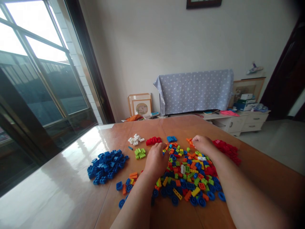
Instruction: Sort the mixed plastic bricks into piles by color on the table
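Both hands are down in the big mixed pile (190, 179) of small plastic bricks, sitting mid-table on the wooden table (257, 171). It's a jumble of blue, orange, green, yellow and red, with a lot of round blue wheel-looking bits along the near edge.

The left hand (156, 159) is palm down on the left side of the pile, fingers curled into the bricks at the far end. Honestly can't tell if it's pinching anything, since the fingertips are hidden behind the knuckles. The right hand (202, 144) is at the far edge of the pile, fingers bent down right beside a few orange bricks (190, 140). Same deal: they're curled, but I can't see whether a brick is in there.

Around the pile there are sorted little groups:
- a heap of blue bricks (107, 163) well off to the left
- a handful of white bricks (135, 139) further back
- green bricks (140, 153) just left of the left hand
- a short row of red bricks (153, 140) just beyond the left hand
- a small blue stack (171, 138) next to that
- a bigger red heap (226, 149) just right of the right hand

A few stray blue and orange pieces (130, 184) lie near the left forearm. A large window (35, 79) is on the left, and a polka-dot cloth (195, 90) covers something against the back wall.
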